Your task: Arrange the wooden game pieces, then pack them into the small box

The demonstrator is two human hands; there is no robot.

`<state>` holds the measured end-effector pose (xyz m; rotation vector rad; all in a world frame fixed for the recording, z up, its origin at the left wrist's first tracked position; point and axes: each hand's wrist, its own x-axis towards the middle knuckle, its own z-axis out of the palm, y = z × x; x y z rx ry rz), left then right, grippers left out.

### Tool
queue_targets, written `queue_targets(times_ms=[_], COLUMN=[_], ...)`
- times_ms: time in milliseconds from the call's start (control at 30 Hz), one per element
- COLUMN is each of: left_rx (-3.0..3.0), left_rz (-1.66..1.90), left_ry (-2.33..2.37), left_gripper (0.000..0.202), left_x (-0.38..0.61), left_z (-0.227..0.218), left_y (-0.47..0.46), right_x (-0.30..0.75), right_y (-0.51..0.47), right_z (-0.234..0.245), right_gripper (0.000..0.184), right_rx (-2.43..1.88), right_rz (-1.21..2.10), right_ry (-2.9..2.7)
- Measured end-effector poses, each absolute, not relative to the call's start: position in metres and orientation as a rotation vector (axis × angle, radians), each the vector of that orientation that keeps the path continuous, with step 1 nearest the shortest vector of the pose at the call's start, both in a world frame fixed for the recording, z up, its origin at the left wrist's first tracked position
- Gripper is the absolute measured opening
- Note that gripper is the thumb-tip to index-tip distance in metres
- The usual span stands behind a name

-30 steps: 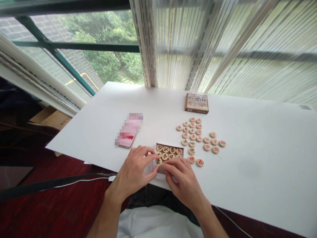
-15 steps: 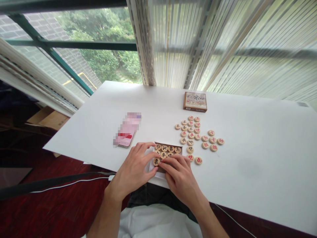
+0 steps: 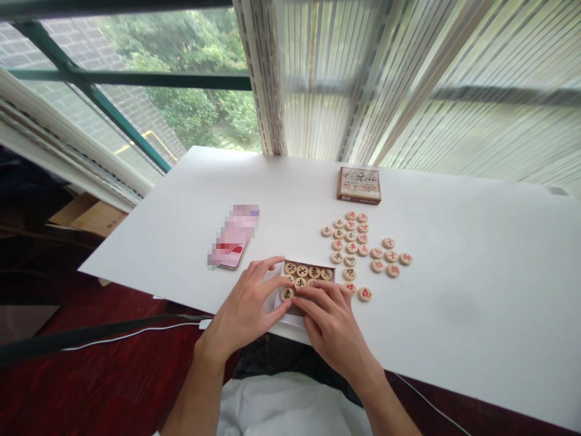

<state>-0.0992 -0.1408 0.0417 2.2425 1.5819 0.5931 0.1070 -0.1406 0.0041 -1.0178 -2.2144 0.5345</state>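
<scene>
A small open cardboard tray holding round wooden chess pieces with black characters lies at the near edge of the white table. My left hand clasps the tray's left end, forefinger along its far corner and thumb beside a piece at its near corner. My right hand lies over the tray's near right part, fingers stretched flat on the pieces and hiding several. A cluster of loose pieces, mostly red-lettered, lies just beyond and to the right of the tray.
The brown printed box lid sits farther back on the table. A phone lies to the left of the tray. A cable runs below the table's near edge. Windows and blinds stand behind the table.
Both hands have stayed at the tray; my right fingers slid slightly left over the pieces. The view shifted a little.
</scene>
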Motion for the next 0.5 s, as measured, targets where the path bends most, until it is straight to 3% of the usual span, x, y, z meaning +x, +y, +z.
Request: queue_targets(times_ms=[500], left_rx=[2.094], left_rz=[0.781], left_ry=[1.490], left_gripper=[0.021], left_x=[-0.106], left_z=[0.018], left_y=[-0.138], right_x=[0.107], right_y=[-0.142], right_z=[0.003], right_gripper=[0.045], right_rx=[-1.064], right_rz=[0.538], right_ry=[-2.281])
